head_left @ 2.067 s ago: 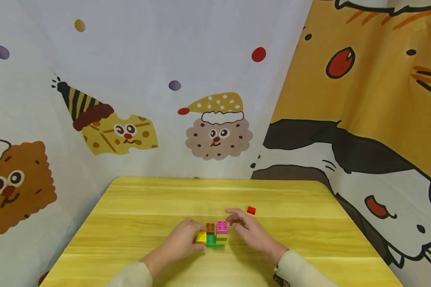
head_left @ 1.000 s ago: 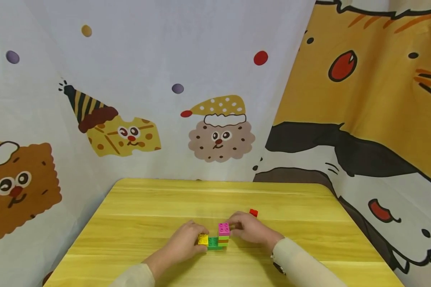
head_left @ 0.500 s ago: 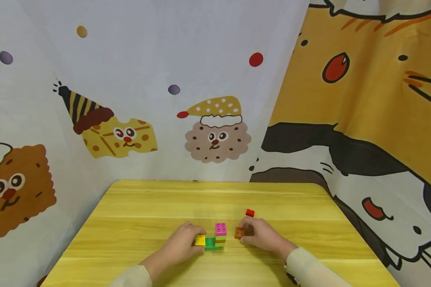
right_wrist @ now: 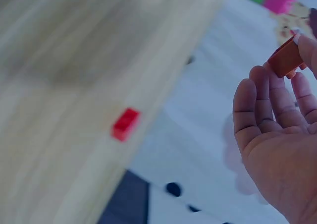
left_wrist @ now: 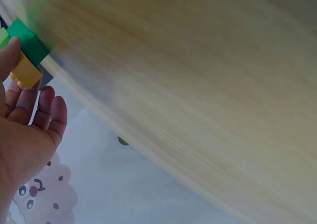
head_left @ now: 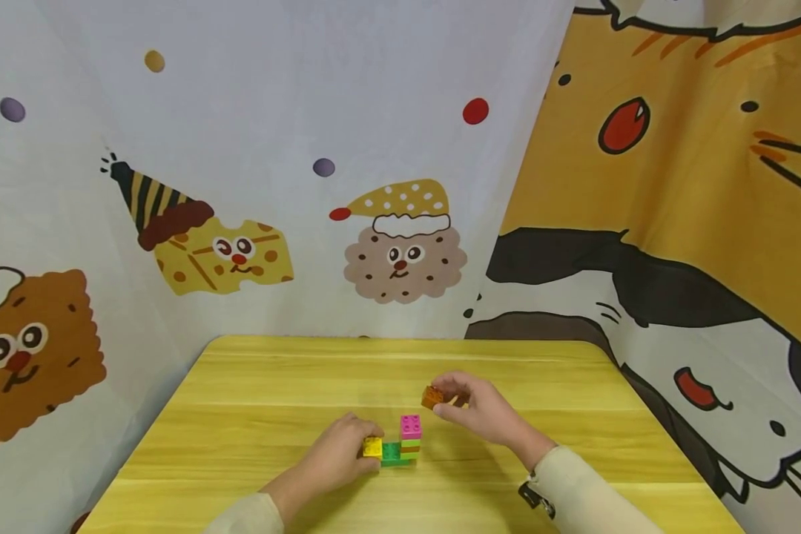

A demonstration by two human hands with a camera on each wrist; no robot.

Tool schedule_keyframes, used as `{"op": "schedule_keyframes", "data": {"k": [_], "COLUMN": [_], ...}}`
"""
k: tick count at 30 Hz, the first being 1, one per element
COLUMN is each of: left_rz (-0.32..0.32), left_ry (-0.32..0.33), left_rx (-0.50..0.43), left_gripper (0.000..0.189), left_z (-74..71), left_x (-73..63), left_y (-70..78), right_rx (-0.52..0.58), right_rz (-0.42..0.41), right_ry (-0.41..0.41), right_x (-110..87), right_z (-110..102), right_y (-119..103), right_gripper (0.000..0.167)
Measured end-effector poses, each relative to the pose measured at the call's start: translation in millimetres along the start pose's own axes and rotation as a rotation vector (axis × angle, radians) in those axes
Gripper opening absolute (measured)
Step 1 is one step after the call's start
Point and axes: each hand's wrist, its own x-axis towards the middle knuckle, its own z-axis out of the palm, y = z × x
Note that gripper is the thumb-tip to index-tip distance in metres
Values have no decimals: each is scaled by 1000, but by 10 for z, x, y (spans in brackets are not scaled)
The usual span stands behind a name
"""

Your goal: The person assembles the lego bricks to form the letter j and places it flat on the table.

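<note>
My left hand [head_left: 337, 451] pinches the yellow brick [head_left: 372, 447] at the left end of a small brick build. A green brick [head_left: 391, 452] sits beside it. At the build's right end rises a stack topped by a pink brick [head_left: 410, 426], with lime and brown layers below. Beyond the build, my right hand [head_left: 475, 406] holds a brown brick [head_left: 432, 397] between thumb and fingers, raised and apart from the stack. The left wrist view shows the thumb and fingers on the yellow brick [left_wrist: 27, 73]. In the right wrist view the brown brick [right_wrist: 286, 58] appears tilted.
A red brick [right_wrist: 126, 124] lies loose on the table in the right wrist view; my right hand hides it in the head view. The wooden table [head_left: 274, 371] meets a cartoon-printed cloth [head_left: 400, 111] at its far edge.
My right hand has taken the brown brick off the back of the build, carried it right, then farther away and slightly left. My left hand keeps its grip on the yellow brick.
</note>
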Motion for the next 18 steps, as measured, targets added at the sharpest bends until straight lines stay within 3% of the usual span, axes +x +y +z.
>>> {"op": "schedule_keyframes", "data": {"k": [8, 18], "left_rz": [-1, 1], "left_ry": [-2, 2], "left_rx": [5, 0], "left_gripper": [44, 44], "left_z": [-1, -13], "left_x": [12, 6], "left_y": [3, 23], "right_rx": [7, 0], "right_rz": [-70, -71], "right_ry": [-9, -30], "right_x": [33, 28], "right_z": [11, 75], "right_y": [-303, -296], "right_gripper": [34, 36]}}
